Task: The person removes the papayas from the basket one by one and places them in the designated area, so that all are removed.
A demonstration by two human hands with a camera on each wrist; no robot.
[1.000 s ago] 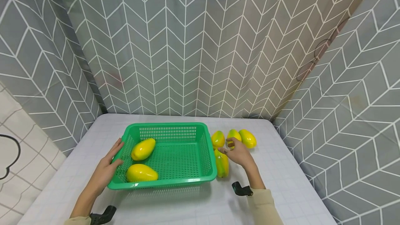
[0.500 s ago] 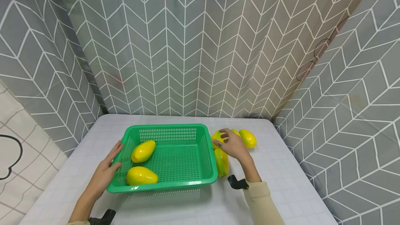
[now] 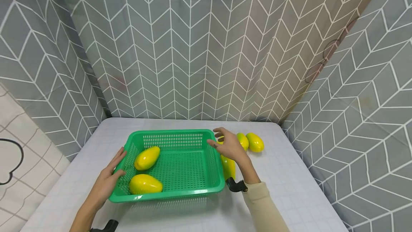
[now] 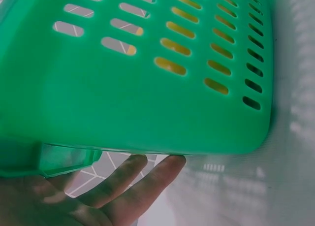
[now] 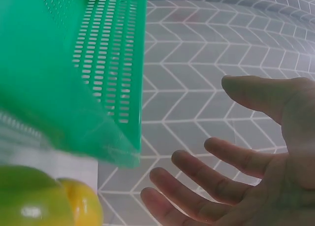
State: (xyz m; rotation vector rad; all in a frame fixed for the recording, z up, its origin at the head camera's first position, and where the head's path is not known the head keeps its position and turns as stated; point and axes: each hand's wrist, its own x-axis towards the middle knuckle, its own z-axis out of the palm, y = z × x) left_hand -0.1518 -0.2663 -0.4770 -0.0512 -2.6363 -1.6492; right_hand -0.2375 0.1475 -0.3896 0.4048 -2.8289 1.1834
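Two spread hands (image 3: 106, 180) (image 3: 229, 146) either side of a green basket (image 3: 180, 193), its two yellow fruits (image 3: 147, 158) (image 3: 146, 184) whole only in the head view

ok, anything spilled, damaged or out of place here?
Nothing stands out. The green basket shows no visible damage; two yellow fruits lie inside, more fruits rest on the table to its right, some partly hidden by the right hand.

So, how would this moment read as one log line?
green basket: two yellow fruits inside; left hand: at its left side; right hand: empty, by its right rim; more yellow fruits: right of basket
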